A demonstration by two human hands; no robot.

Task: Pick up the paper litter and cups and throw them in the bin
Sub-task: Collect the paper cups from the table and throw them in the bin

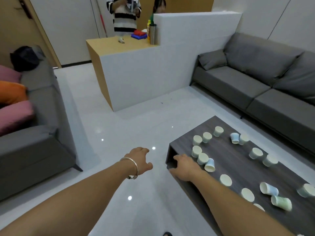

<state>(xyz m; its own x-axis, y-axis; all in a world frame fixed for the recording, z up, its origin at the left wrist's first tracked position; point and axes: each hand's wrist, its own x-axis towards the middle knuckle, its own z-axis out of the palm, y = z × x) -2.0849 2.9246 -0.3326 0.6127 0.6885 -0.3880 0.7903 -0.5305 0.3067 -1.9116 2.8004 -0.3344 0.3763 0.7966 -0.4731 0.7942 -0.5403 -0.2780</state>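
Left hand (140, 160) loose, empty; right hand (184, 167) resting open on table (226, 154) corner. Paper cups (202, 158): likely light, crushable; hold by sidewall.

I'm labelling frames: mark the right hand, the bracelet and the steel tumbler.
right hand (185, 167), head view, back of the hand.
bracelet (135, 165), head view, top of the band.
steel tumbler (153, 35), head view, its side wall.

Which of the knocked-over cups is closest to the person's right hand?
The pale blue cup on its side just beyond the right hand, next to an upright cup. The other tipped cups lie much farther along the table.
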